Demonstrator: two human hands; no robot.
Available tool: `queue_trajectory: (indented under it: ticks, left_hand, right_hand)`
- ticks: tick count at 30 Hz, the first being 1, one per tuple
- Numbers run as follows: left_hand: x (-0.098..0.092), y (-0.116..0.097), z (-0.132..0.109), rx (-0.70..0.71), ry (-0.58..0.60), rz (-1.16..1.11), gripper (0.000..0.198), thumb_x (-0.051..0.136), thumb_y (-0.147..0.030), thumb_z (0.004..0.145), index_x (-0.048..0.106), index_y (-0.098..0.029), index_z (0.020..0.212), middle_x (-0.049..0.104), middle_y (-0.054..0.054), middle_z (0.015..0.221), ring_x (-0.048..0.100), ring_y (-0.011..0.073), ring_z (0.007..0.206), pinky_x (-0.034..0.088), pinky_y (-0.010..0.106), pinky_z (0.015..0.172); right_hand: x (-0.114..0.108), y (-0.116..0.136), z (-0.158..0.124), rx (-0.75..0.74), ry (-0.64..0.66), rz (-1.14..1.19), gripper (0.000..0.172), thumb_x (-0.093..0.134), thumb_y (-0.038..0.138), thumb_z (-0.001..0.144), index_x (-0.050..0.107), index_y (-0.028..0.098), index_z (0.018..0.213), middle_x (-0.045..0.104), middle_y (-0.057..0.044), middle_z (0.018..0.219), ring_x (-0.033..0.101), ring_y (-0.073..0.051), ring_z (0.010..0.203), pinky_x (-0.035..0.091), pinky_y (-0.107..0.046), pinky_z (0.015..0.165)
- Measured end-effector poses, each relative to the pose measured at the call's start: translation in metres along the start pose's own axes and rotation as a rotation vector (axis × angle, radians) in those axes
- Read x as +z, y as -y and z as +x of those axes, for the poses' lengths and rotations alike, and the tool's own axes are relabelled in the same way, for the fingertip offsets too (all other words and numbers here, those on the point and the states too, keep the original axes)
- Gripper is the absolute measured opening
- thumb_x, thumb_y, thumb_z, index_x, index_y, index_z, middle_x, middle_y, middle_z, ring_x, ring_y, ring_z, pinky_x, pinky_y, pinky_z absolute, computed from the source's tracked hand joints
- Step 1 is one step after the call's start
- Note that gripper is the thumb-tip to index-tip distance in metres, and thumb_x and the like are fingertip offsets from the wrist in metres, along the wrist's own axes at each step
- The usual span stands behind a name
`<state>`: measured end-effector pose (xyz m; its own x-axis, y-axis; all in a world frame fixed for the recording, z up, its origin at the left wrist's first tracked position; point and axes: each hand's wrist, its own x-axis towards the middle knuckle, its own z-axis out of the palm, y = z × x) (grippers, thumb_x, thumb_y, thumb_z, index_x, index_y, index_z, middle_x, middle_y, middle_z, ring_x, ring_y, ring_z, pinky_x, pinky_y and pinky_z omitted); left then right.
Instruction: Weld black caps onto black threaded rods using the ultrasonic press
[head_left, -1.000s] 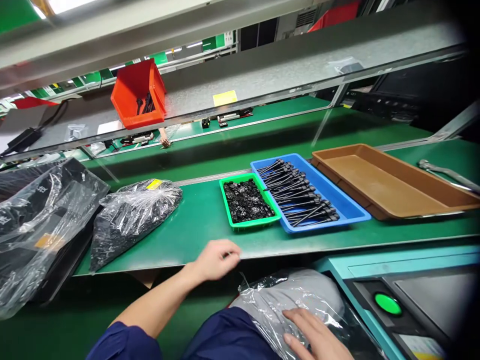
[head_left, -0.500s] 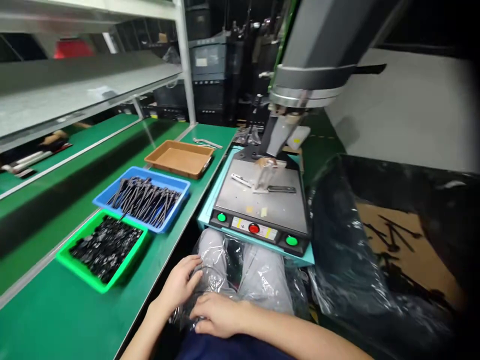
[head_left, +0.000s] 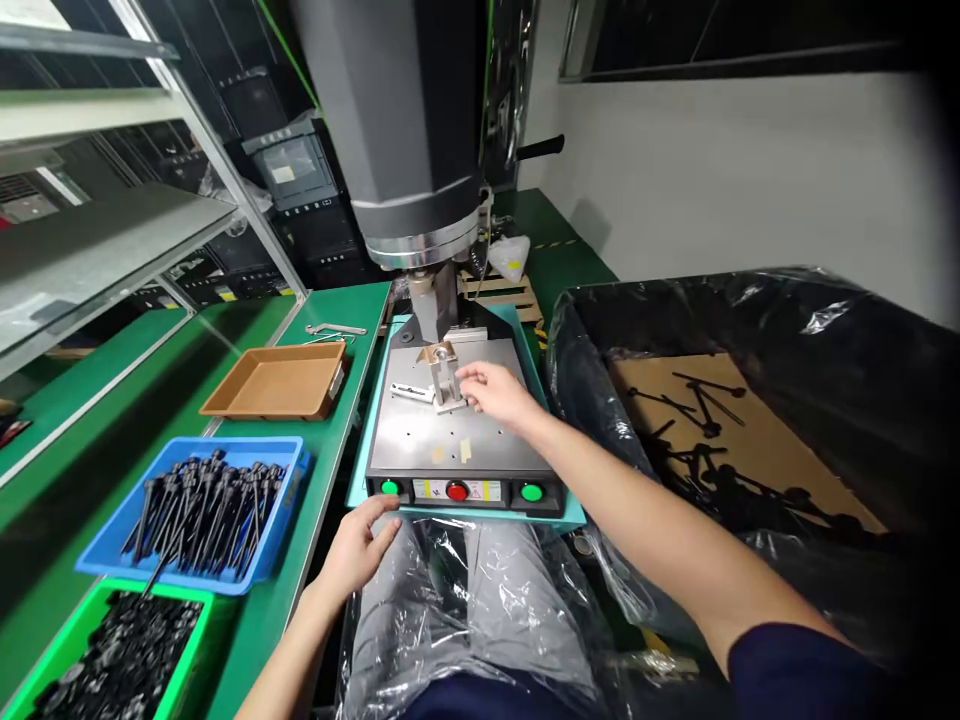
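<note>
On the machine's grey base plate stands a small metal fixture with a tan-coloured top, under the grey machine head's metal tool. My right hand reaches to the fixture's right side, fingers extended and slightly bent; whether they touch it I cannot tell. No separate part shows in that hand. My left hand hovers in front of the panel, close below the left green button, with thumb and fingers apart and nothing held. A red button and another green button share the panel.
To the left, a blue tray carries black stick-like parts and a green tray small black pieces. Behind them is a brown tray, with wrenches beyond. At right stands a black-lined bin with black parts on cardboard.
My right hand has gone from my lap up and forward to the fixture. My left hand has risen towards the left green button. The view has swung right.
</note>
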<state>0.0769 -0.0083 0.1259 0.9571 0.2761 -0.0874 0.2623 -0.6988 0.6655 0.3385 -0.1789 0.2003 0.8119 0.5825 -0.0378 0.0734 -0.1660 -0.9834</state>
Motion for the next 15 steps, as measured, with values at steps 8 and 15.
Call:
queue_trajectory:
  ticks: [8, 15]
  left_hand:
    - [0.006, 0.006, 0.041, -0.101, 0.014, -0.012, 0.037, 0.051, -0.044, 0.089, 0.066, -0.021, 0.114, 0.067, 0.009, 0.122, 0.062, 0.0225, 0.112, 0.05, 0.038, 0.099]
    - [0.018, 0.025, 0.043, -0.179, 0.06, -0.071, 0.037, 0.049, -0.045, 0.089, 0.068, -0.024, 0.113, 0.067, 0.008, 0.122, 0.062, 0.0231, 0.114, 0.051, 0.038, 0.098]
  right_hand:
    - [-0.008, 0.026, 0.068, 0.26, 0.294, 0.01, 0.041, 0.049, 0.004, 0.08, 0.047, 0.017, 0.119, 0.047, 0.008, 0.048, 0.035, -0.007, 0.036, 0.021, -0.016, 0.036]
    - [-0.005, 0.029, 0.078, 0.303, 0.323, -0.123, 0.039, 0.052, 0.007, 0.079, 0.044, 0.02, 0.115, 0.047, 0.008, 0.048, 0.037, -0.008, 0.035, 0.023, -0.016, 0.035]
